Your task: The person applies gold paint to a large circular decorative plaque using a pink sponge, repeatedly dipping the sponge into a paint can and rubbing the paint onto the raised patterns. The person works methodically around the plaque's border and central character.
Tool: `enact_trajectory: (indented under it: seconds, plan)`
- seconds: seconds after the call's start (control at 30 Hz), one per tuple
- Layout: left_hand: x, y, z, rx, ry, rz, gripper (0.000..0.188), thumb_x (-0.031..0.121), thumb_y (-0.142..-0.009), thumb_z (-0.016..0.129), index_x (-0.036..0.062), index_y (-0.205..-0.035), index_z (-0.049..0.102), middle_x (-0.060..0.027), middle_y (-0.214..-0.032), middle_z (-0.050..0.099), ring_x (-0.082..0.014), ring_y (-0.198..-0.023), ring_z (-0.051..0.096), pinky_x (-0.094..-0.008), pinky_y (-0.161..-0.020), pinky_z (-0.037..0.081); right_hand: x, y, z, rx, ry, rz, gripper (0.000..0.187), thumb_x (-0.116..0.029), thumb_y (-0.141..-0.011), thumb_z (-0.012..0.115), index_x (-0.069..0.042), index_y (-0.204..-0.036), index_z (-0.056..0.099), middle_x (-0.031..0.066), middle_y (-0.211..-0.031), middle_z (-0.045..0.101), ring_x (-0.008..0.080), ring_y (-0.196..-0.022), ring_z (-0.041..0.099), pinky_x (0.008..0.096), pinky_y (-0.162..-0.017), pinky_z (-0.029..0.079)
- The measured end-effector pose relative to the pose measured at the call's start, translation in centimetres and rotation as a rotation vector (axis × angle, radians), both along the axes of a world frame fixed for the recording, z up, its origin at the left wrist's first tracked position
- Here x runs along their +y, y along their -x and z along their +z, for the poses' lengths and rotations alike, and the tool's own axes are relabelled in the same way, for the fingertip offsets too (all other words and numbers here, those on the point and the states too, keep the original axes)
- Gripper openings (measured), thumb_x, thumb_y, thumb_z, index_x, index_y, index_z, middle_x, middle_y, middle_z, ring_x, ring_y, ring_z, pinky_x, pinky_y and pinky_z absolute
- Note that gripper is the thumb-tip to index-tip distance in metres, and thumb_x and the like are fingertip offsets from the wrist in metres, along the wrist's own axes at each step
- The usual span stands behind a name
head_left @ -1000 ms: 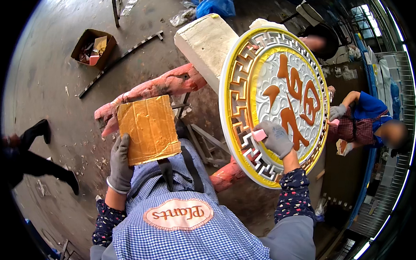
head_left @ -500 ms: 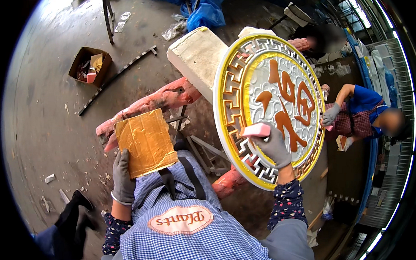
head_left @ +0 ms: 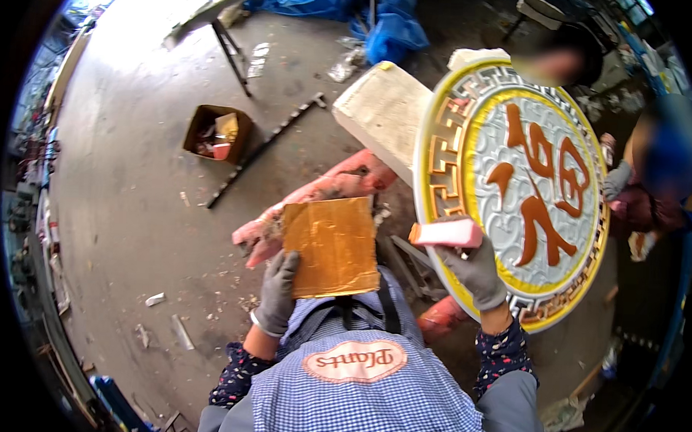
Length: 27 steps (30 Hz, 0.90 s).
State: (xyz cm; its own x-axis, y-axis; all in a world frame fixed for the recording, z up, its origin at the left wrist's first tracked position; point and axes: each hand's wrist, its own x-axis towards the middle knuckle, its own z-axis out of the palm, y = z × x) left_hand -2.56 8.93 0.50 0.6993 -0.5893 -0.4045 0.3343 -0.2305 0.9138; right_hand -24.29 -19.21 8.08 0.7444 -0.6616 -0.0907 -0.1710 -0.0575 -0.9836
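Note:
My left hand (head_left: 277, 292), in a grey glove, grips the left edge of a square piece of cardboard (head_left: 332, 248) coated with shiny golden-brown paint. A pink sponge block (head_left: 450, 234) with an orange-brown end is held in my gloved right hand (head_left: 479, 277). The painted end points left toward the cardboard, with a gap between them. Behind the sponge stands a large tilted round relief panel (head_left: 476, 156). It has a white scrollwork middle, yellow rings, raised brown characters and a fret border partly coloured bronze. Whether the sponge touches the panel's rim I cannot tell.
A white foam block (head_left: 384, 107) and pink wrapped supports (head_left: 316, 196) are beside and below the panel. At the right, a co-worker's gloved hand (head_left: 618, 180) is near its far edge. On the floor are a cardboard box (head_left: 246, 132), a dark bar (head_left: 264, 152) and scraps.
My right hand has moved the sponge left from the panel's fret border out to its left rim. The cardboard is closer to the panel. The whole view has shifted, moving the scene rightward.

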Motion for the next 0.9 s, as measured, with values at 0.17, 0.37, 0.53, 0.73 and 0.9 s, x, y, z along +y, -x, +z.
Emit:
enact_trajectory:
  seconds: [0.17,0.37,0.53,0.73,0.9]
  plan:
    - [-2.6,-0.3,3.4,-0.033,0.029,0.014,0.030,0.028,-0.111,0.058,0.0013,-0.120,0.067,-0.0003,-0.108,0.067,-0.0088,-0.099,0.058,-0.0275,-0.088,0.049,3.1,-4.4,0.9,-0.082,0.206,0.119,0.033,-0.007,-0.085,0.083,-0.002,-0.115,0.071,0.0127,-0.106,0.074,0.0236,-0.097,0.074,0.0340,-0.084,0.057]
    - [-2.2,-1.0,2.5,-0.101,0.051,-0.032,0.031,0.025,-0.112,0.056,-0.0009,-0.123,0.067,-0.0027,-0.112,0.067,-0.0118,-0.104,0.060,-0.0282,-0.092,0.050,6.0,-8.0,1.2,0.047,0.543,0.101,0.034,-0.012,-0.083,0.078,-0.007,-0.115,0.065,0.0149,-0.105,0.069,0.0365,-0.096,0.070,0.0446,-0.084,0.057]
    - [-0.4,-4.0,2.9,-0.053,0.085,-0.285,0.030,0.026,-0.112,0.056,-0.0006,-0.122,0.066,-0.0017,-0.112,0.067,-0.0108,-0.101,0.058,-0.0284,-0.090,0.049,11.7,-10.0,-0.2,0.162,0.655,-0.021,0.034,-0.019,-0.086,0.074,-0.009,-0.116,0.061,0.0137,-0.103,0.065,0.0374,-0.091,0.069,0.0487,-0.079,0.056]
    - [6.9,-8.5,3.3,0.068,0.183,-0.412,0.034,0.028,-0.112,0.056,-0.0012,-0.126,0.064,-0.0010,-0.116,0.066,-0.0102,-0.104,0.058,-0.0282,-0.092,0.049,25.0,-11.2,-1.0,0.345,0.582,0.003,0.035,-0.016,-0.085,0.074,-0.009,-0.117,0.063,0.0137,-0.104,0.066,0.0372,-0.091,0.069,0.0481,-0.081,0.056]
    - [11.9,-11.1,0.4,0.153,0.153,-0.597,0.038,0.027,-0.111,0.057,-0.0016,-0.137,0.060,-0.0033,-0.124,0.066,-0.0121,-0.110,0.061,-0.0289,-0.095,0.051,31.0,-11.5,-0.3,0.353,0.617,-0.342,0.030,-0.014,-0.086,0.073,-0.009,-0.114,0.064,0.0136,-0.105,0.067,0.0380,-0.089,0.069,0.0481,-0.079,0.055]
